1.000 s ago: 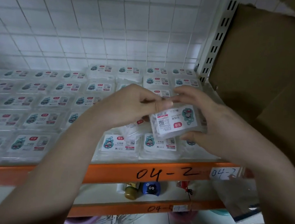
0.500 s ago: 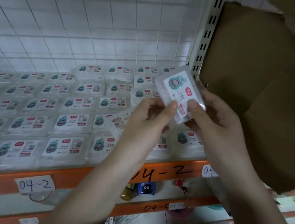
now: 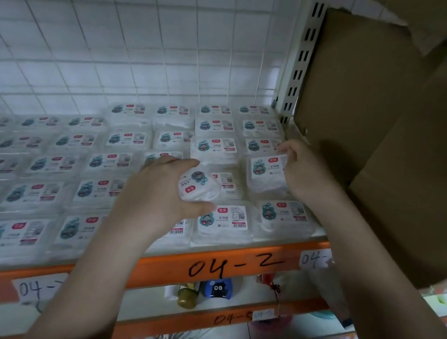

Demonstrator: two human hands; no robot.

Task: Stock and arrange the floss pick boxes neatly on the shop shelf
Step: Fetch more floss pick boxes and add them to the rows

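Rows of clear floss pick boxes (image 3: 109,160) with teal and red labels cover the shelf (image 3: 155,266), whose orange front rail reads 04-2. My left hand (image 3: 158,192) grips one box (image 3: 198,186), tilted with its label turned sideways, above the front rows. My right hand (image 3: 302,172) holds another box (image 3: 265,174) by its right edge and sets it flat onto the right-hand column, near the upright post.
A white wire grid (image 3: 148,35) backs the shelf. A slotted upright post (image 3: 302,55) and a large cardboard box (image 3: 402,134) stand close on the right. Below hangs a lower shelf with a small jar (image 3: 187,295) and a blue item (image 3: 217,287).
Both hands held one box together in the air. Now they have separated: the right hand has lowered a box onto the right column, and the left holds a second box.
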